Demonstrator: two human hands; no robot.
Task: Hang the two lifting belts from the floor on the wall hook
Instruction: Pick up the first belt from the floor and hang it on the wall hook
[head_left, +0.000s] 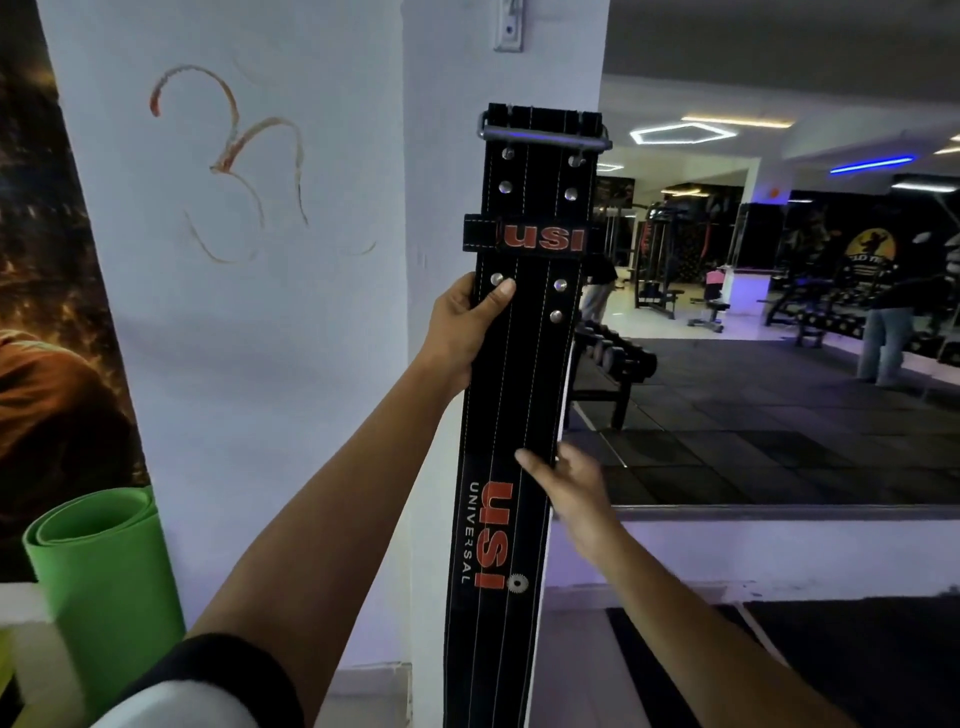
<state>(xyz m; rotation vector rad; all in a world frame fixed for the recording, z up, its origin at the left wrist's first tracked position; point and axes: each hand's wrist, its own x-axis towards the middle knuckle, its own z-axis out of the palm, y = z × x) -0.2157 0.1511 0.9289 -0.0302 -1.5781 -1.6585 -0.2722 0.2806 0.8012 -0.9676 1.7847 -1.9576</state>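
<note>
Head view: a black lifting belt (524, 364) is held upright against the corner of the white wall (260, 312), its long axis running from six o'clock up to twelve o'clock, buckle (543, 132) at the top. The wall hook (509, 26) sits at twelve o'clock from the buckle, a little toward eleven, with a clear gap of bare wall between them; the coming lift turns on closing that gap.

The left hand (462, 327) clamps the belt's left edge just below the keeper loop, thumb across the face, and is the hand nearer the hook. The right hand (571, 488) lies lower, at about five o'clock from the left, fingers (535, 465) spread and resting on the belt's right edge rather than closed round it.

Only one belt shows; the second is out of sight.
</note>
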